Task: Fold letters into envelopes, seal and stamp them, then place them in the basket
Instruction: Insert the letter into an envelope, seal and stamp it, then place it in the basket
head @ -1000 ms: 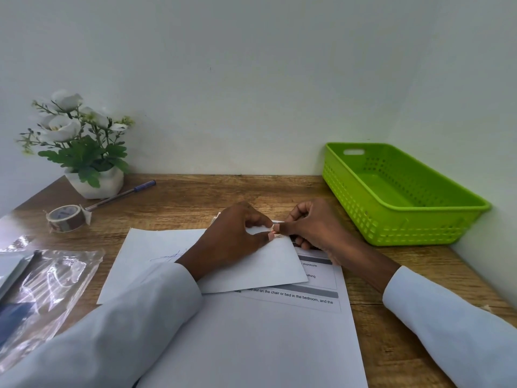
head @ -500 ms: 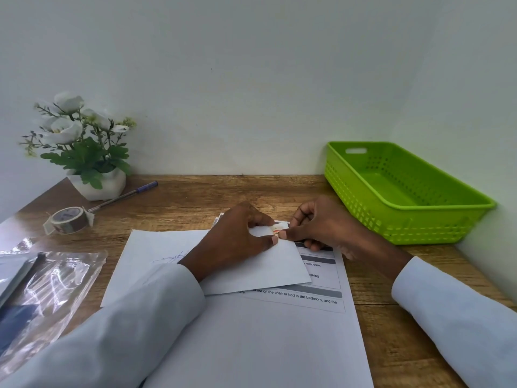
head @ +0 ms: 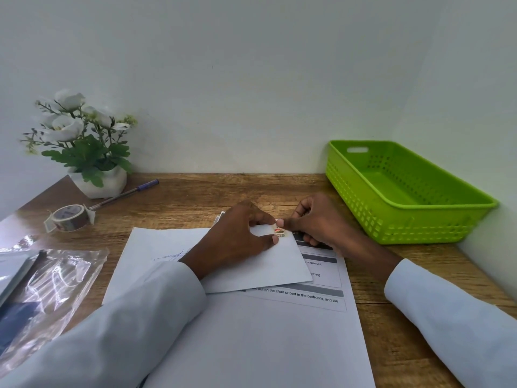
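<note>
Looks like we're at the stamping bit: left hand presses the envelope flat on the bench, right hand pinches the stamp onto its corner, green basket empty so far.

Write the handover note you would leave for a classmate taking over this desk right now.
Left hand: holds the white paper envelope flat on the printed sheets.
Right hand: fingers pinch the small colourful stamp at the envelope's top right corner.
Green plastic basket: at the right, holding no envelopes.
Done: envelope on the desk, stamp at its corner.
Left: press the stamp down, drop the envelope in the basket.
</note>
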Motion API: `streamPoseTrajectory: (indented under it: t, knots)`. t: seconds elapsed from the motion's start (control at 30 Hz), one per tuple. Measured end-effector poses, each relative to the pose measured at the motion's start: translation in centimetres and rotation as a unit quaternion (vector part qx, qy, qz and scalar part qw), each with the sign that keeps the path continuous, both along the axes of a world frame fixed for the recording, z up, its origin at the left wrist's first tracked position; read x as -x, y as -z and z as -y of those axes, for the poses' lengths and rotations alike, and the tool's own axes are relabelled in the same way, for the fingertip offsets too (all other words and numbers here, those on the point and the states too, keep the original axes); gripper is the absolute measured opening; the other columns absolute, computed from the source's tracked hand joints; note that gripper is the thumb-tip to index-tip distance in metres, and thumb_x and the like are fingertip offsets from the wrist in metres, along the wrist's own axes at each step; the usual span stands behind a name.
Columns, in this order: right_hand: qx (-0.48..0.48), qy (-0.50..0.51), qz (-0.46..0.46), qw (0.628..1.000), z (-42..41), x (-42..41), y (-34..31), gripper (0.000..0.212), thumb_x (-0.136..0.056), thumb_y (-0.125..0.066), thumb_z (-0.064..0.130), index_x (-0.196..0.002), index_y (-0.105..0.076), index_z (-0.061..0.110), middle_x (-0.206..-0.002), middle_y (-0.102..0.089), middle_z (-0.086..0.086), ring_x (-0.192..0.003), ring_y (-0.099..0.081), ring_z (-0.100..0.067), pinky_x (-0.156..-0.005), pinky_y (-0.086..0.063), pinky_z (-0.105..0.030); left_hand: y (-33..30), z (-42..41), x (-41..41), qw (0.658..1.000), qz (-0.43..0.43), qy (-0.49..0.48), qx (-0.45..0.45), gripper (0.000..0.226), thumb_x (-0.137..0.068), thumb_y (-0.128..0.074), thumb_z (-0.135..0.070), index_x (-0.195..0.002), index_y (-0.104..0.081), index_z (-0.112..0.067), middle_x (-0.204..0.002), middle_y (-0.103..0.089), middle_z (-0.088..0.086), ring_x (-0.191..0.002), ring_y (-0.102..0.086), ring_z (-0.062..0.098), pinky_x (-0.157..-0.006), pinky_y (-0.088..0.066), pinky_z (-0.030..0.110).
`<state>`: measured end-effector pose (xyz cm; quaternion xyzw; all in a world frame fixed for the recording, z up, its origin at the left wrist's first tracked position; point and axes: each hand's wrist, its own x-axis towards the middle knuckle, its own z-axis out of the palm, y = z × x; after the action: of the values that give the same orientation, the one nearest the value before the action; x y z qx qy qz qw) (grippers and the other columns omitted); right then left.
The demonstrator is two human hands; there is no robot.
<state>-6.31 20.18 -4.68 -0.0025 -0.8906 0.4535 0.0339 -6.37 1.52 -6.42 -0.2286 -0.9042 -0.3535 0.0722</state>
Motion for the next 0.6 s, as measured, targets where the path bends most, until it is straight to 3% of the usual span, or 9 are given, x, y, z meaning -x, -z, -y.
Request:
streamPoseTrajectory:
  t: [0.27, 0.43, 0.6]
  knots:
    - [0.022, -0.065, 0.048, 0.996, -0.8, -1.1, -1.1, 0.038, -0.069, -0.090, 0.022, -0.086, -0.068, -0.004, -0.056, -0.063, -0.004, -0.043, -0.052, -0.008, -0.039, -0.044, -0.020, 0.0, 0.0, 0.0, 1.000, 0.005, -0.010, -0.017, 0.034, -0.077, -0.080, -0.030, -0.110, -0.073, -0.024, -0.090, -0.050, -0.020, -0.091, -0.056, 0.007, -0.076, -0.041, 0.019]
    - [-0.008, -0.054, 0.031, 0.998, -0.3, -1.2, -0.9, 0.047, -0.062, -0.093, 0.037, -0.083, -0.067, 0.003, -0.055, -0.064, 0.000, -0.047, -0.055, -0.014, -0.042, -0.044, -0.024, 0.2, 0.0, -0.2, 1.000, -0.014, -0.022, 0.001, 0.031, -0.085, -0.071, -0.023, -0.115, -0.072, -0.022, -0.099, -0.051, -0.010, -0.102, -0.054, 0.013, -0.083, -0.041, 0.023]
    - [0.040, -0.006, 0.009, 0.999, -0.2, -1.0, -0.5, 0.040, -0.088, -0.071, 0.039, -0.082, -0.065, -0.001, -0.057, -0.062, -0.004, -0.040, -0.054, -0.010, -0.038, -0.042, -0.021, -0.1, -0.3, -0.9, 0.994, -0.043, -0.079, 0.065, 0.028, -0.087, -0.065, -0.033, -0.115, -0.069, -0.027, -0.120, -0.051, -0.004, -0.122, -0.037, 0.021, -0.104, -0.036, 0.038]
